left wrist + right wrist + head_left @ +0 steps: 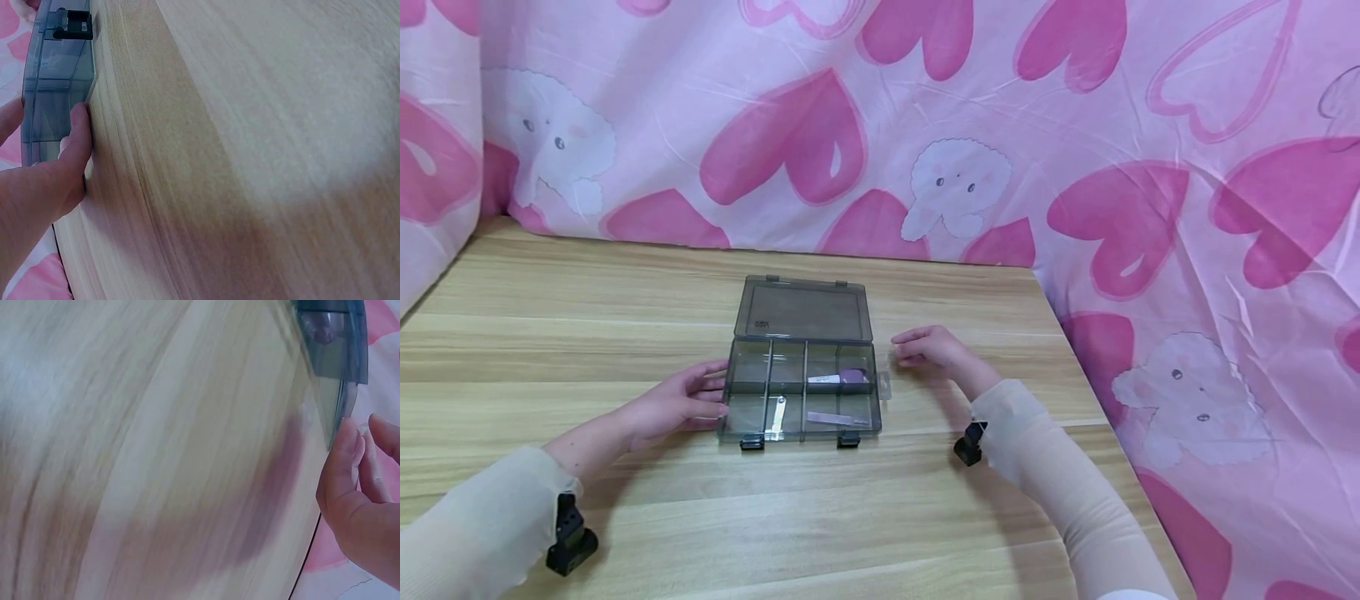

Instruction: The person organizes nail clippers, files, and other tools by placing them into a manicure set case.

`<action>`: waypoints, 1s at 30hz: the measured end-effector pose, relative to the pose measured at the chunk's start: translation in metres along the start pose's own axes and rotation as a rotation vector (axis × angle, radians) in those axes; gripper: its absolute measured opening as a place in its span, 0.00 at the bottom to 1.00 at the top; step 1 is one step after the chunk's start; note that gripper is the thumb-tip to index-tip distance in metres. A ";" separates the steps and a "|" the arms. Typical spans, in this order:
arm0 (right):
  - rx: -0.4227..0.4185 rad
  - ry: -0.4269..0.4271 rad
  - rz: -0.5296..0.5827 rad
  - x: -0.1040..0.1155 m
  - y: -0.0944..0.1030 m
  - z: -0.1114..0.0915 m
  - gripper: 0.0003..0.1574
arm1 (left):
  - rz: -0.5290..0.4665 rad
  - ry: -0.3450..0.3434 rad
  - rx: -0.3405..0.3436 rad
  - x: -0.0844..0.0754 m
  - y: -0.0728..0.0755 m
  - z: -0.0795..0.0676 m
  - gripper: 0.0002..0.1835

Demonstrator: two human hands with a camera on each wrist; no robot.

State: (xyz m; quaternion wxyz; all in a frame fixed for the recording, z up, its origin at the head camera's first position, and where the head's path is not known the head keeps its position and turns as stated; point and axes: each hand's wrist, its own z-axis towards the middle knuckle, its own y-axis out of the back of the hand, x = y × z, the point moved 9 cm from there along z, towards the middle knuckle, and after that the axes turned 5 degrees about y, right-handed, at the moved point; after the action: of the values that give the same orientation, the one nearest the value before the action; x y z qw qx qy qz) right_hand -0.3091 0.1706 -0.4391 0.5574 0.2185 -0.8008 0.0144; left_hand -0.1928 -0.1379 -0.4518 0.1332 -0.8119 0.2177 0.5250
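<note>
A smoky transparent compartment box (803,387) lies on the table, its lid (805,310) folded back. My left hand (681,398) rests against the box's left side, fingers spread along it; the left wrist view shows the thumb (79,134) at the box wall. Off the right side is my right hand (928,348), its fingers loosely bent and a gap between thumb and fingers. A small clear tab-like piece (884,385) sits beside the box's right wall. Inside are a purple-and-white item (852,377), a silver nail clipper (778,412) and a flat pale purple strip (835,418).
Two dark latches (752,443) line the box's front edge. The wood-grain table (775,525) meets a pink heart-print cloth (790,142) at the back and right. Both wrists carry black camera mounts (571,537).
</note>
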 end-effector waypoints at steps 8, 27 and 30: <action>0.032 0.002 0.027 0.012 -0.014 -0.006 0.26 | -0.005 0.009 0.007 0.001 0.000 0.000 0.46; 0.174 -0.014 0.000 0.045 -0.074 -0.010 0.25 | -0.016 0.012 0.006 0.001 0.000 -0.001 0.46; 0.198 -0.012 -0.013 0.048 -0.083 -0.009 0.25 | -0.019 0.016 0.007 0.001 0.000 -0.001 0.46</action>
State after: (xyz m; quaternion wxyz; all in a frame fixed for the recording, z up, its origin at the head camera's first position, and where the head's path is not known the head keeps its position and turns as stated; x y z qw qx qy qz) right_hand -0.2846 0.0818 -0.4109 0.5285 0.2776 -0.7974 0.0885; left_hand -0.1914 -0.1383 -0.4524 0.1394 -0.8177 0.2128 0.5163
